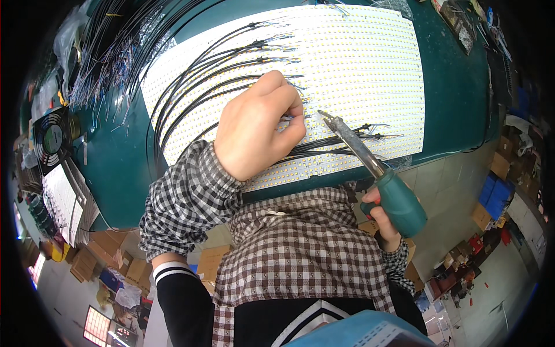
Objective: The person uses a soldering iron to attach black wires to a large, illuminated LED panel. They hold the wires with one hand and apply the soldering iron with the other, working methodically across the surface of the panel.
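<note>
A white LED board [370, 75] with rows of small yellow chips lies on the green tabletop. Over its middle, my left hand [260, 127] is closed in a pinch, and a bit of thin wire shows in the gap between thumb and forefinger. Several black cables [196, 69] with thin bared wires at their ends fan across the board beside and beneath this hand. My right hand [386, 222] grips the green handle of a soldering iron [402, 202]. The iron's tip points up and left, close to the left hand's fingertips; whether it touches the board I cannot tell.
A thick bundle of black cables [107, 69] with loose wire ends lies at the back left. Below it stand a round fan [53, 137] and a stack of white boards [66, 202]. Cardboard boxes [95, 254] sit on the floor.
</note>
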`<state>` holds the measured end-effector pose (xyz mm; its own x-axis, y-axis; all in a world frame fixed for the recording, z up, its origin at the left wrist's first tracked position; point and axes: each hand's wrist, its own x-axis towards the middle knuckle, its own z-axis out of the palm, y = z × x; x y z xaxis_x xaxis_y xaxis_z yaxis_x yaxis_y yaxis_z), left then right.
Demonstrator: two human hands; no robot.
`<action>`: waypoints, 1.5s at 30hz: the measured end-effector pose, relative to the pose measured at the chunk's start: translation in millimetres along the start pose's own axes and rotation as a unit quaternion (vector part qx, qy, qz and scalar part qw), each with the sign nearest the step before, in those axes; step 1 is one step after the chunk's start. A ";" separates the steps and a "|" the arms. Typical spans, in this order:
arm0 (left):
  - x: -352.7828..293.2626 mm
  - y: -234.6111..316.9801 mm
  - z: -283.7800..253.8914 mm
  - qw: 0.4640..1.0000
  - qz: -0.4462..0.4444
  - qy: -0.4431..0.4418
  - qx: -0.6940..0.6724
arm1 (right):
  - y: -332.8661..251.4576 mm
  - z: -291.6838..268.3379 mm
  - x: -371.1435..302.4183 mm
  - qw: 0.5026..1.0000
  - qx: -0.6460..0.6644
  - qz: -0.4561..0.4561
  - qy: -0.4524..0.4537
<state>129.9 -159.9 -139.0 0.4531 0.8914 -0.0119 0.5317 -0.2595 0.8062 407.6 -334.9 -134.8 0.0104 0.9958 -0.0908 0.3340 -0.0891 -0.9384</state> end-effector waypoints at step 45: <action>-4.4 31.3 11.8 0.985 0.115 -0.006 0.129 | 15.0 -14.5 -4.1 0.985 0.148 -0.017 0.091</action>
<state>153.0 -176.4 -120.7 0.5913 0.7933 0.1453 0.5764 -0.5417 0.6118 426.2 -340.0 -143.7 0.1824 0.9830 -0.0217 0.0488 -0.0311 -0.9983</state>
